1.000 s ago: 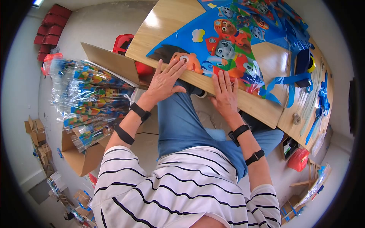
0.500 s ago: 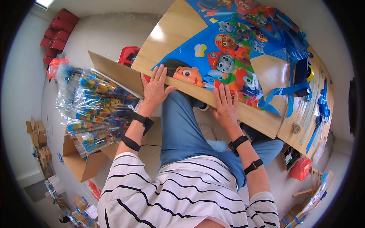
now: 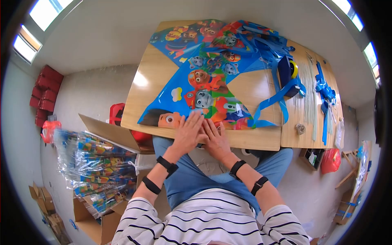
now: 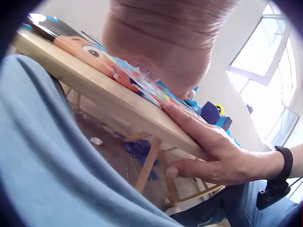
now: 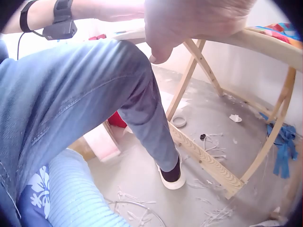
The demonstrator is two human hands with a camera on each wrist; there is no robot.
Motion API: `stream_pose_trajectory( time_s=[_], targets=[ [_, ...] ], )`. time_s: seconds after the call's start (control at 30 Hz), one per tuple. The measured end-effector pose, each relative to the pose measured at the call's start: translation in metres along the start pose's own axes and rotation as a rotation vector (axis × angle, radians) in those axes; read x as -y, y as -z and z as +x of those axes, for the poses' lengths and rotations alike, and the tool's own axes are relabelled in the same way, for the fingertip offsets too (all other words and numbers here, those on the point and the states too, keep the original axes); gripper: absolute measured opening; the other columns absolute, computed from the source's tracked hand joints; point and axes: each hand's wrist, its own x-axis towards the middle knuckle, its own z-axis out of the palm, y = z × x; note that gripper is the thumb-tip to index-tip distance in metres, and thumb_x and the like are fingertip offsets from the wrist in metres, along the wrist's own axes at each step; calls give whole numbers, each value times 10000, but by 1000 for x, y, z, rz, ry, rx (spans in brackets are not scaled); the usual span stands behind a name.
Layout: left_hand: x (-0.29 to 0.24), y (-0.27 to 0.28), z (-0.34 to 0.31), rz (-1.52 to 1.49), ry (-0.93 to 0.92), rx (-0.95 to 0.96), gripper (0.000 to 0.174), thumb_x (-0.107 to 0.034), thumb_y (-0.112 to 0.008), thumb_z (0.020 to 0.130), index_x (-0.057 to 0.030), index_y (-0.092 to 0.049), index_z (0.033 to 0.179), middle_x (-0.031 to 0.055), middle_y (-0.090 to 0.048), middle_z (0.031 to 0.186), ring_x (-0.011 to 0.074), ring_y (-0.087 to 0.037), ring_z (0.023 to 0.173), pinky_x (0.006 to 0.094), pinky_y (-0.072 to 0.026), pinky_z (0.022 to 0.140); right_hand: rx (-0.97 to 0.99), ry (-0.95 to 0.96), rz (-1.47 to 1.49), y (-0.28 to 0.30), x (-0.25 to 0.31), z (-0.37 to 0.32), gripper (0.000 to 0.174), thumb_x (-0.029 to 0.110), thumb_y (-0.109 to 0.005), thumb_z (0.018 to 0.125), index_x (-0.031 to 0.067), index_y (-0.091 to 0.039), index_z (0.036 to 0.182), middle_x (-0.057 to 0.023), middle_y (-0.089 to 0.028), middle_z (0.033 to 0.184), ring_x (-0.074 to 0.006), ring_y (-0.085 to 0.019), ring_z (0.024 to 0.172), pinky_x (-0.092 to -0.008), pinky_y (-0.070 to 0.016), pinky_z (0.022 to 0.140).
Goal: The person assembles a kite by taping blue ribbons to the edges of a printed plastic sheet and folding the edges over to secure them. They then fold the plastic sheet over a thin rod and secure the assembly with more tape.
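Observation:
A glossy blue plastic sheet printed with cartoon dogs and a child's face lies on the wooden table, its lower side along the front edge. My left hand rests on that side with its fingers straight, beside the printed face. Just to its right, my right hand touches the same edge, fingers extended and thumb below the tabletop. The two hands nearly meet in the head view. In the left wrist view, the fingers of my right hand lie along the table edge. Neither hand grips anything.
A dark blue tape holder and blue ribbon sit to the right, with thin pale sticks beyond. More printed sheets are bunched at the back. Plastic-wrapped printed packs stand in a cardboard box at left.
My left hand has slid rightward along the sheet's edge, from near its left corner to beside my right hand. The head view has tilted up, showing more of the table and windows.

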Motion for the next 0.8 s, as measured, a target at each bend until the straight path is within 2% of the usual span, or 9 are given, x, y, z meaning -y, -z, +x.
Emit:
stream_pose_trajectory(
  time_s=[0.1,0.27,0.57,0.6,0.67,0.7,0.73,0.8],
  targets=[
    [-8,-10,-3,-82,4,25,834,-590,-517,985,-27,-354,1578,167,-306,1669,348,-250,1557,561,-159,1246,-80,18,-69,-5,-1,1,922,373,-786,774,93,-412,1569,-125,-326,1668,-308,-247,1568,-627,-189,1225],
    [-9,-19,-6,-74,57,52,886,-645,-482,982,-46,-302,1609,158,-303,1672,327,-232,1567,552,-153,1250,-38,-25,110,-2,-3,-3,923,356,-781,777,66,-405,1569,-141,-334,1659,-309,-261,1561,-601,-178,1240],
    [-11,-20,-5,27,23,45,888,-678,-477,968,-45,-367,1581,166,-311,1666,349,-251,1556,561,-153,1243,9,-69,95,28,-5,-15,937,317,-801,742,70,-414,1558,-136,-352,1644,-317,-270,1553,-594,-156,1252],
    [-20,-13,-3,122,23,40,871,-648,-508,964,-33,-381,1567,192,-328,1649,360,-269,1544,559,-168,1242,-1,-74,103,26,-4,-15,931,317,-800,743,73,-417,1556,-134,-357,1642,-320,-271,1551,-596,-155,1252],
    [-40,-1,10,-28,-10,-5,838,-595,-554,962,-22,-399,1552,210,-347,1632,375,-297,1526,551,-199,1235,-84,-66,116,17,-9,-14,903,329,-796,764,83,-426,1550,-134,-375,1628,-320,-289,1541,-593,-174,1247],
    [-48,-4,10,-113,-20,-14,822,-569,-577,960,-17,-407,1545,218,-357,1624,382,-310,1518,547,-215,1232,-114,-72,128,9,-8,-19,889,334,-795,774,88,-430,1547,-133,-385,1621,-320,-298,1536,-591,-184,1244],
    [-51,-13,9,-236,-22,-25,781,-483,-632,951,7,-426,1523,239,-401,1591,407,-359,1483,521,-267,1220,-125,-67,117,2,-9,-22,863,327,-781,791,82,-432,1542,-138,-392,1615,-325,-301,1533,-592,-189,1243],
    [-54,-27,6,-303,1,-60,755,-450,-642,956,16,-434,1513,245,-426,1571,417,-382,1465,509,-287,1213,-160,-40,85,-9,-14,-20,812,314,-752,825,69,-438,1532,-146,-406,1604,-334,-308,1528,-593,-198,1240]
  ],
)
